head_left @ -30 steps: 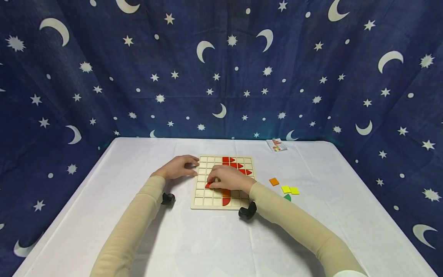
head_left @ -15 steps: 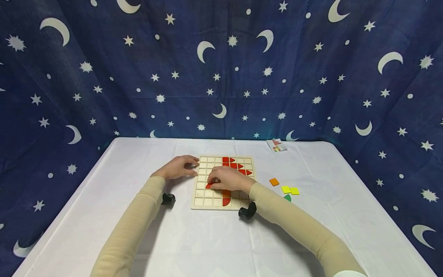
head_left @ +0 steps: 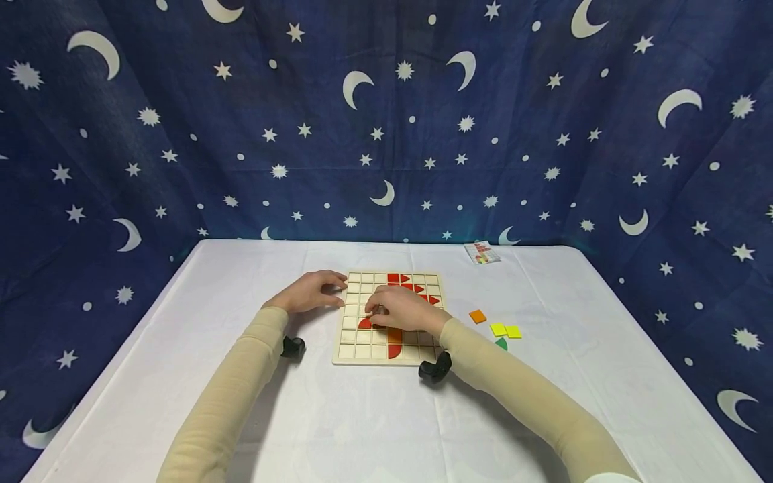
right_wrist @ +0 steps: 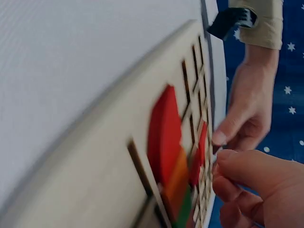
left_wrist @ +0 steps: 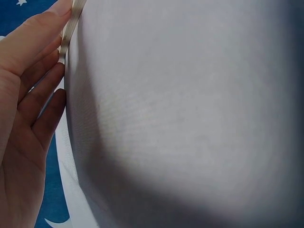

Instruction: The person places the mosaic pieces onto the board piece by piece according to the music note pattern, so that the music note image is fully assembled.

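Note:
A wooden grid board (head_left: 368, 362) lies flat on the table, with several red pieces in its upper cells. My left hand (head_left: 308, 293) rests at the board's left edge, its thumb and fingertips touching the rim. Over the middle of the grid is my right hand (head_left: 403, 308), fingers loosely bent and apart from a red quarter-round piece (head_left: 365, 323) just left of them. Another red rounded piece (head_left: 394, 351) sits in the bottom row, below an orange tile (head_left: 394, 337). A green piece (right_wrist: 184, 209) shows beside the orange one in the right wrist view. The right hand hides some cells.
To the right of the board lie a loose orange tile (head_left: 478, 316), two yellow tiles (head_left: 505, 331) and a green rounded piece (head_left: 502, 343). A small printed pattern card (head_left: 482, 252) is near the far edge of the white table (head_left: 338, 422).
My right fingers have let go of the red quarter-round piece and drawn slightly up and right, leaving it on the board. The left hand has stayed put.

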The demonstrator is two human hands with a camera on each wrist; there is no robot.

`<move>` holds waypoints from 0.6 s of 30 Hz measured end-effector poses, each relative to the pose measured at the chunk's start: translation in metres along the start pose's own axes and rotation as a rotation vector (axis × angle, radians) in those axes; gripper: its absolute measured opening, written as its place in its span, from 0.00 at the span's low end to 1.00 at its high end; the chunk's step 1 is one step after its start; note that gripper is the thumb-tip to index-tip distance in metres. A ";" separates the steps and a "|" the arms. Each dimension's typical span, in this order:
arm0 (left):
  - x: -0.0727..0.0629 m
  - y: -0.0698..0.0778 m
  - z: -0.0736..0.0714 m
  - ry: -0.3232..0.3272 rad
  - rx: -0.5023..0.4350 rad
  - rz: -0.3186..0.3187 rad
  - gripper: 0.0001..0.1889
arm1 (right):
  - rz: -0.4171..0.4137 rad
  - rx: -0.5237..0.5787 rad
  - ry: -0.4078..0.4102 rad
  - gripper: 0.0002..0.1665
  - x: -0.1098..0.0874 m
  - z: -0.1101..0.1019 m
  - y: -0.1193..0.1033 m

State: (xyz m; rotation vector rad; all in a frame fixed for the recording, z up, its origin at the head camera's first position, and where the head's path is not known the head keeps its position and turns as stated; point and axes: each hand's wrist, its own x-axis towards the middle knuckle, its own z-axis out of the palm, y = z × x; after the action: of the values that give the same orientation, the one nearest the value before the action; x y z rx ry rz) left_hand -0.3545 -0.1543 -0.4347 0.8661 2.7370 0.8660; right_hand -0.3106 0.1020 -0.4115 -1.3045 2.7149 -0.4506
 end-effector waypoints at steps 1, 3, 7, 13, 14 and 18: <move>0.000 0.000 0.000 0.000 0.000 0.000 0.23 | 0.014 -0.006 0.010 0.10 -0.001 -0.001 0.001; 0.000 0.000 0.001 0.001 0.001 0.000 0.23 | 0.034 -0.017 0.022 0.09 -0.004 -0.003 0.003; 0.000 -0.001 0.001 0.002 0.005 0.004 0.23 | 0.052 -0.010 -0.012 0.08 -0.007 -0.003 0.005; 0.001 -0.002 0.002 -0.001 0.006 0.010 0.24 | 0.091 0.031 -0.076 0.10 -0.011 0.001 0.003; 0.001 -0.002 0.001 -0.001 0.006 0.010 0.24 | 0.091 0.037 -0.070 0.11 -0.011 0.001 0.003; 0.000 -0.001 0.000 -0.002 0.005 0.004 0.24 | 0.080 0.052 -0.014 0.11 -0.017 -0.004 0.007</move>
State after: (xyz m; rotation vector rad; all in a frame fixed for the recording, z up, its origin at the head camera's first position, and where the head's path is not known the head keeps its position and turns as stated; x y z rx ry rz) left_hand -0.3547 -0.1550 -0.4352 0.8736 2.7377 0.8596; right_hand -0.3057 0.1199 -0.4109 -1.1774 2.7130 -0.4987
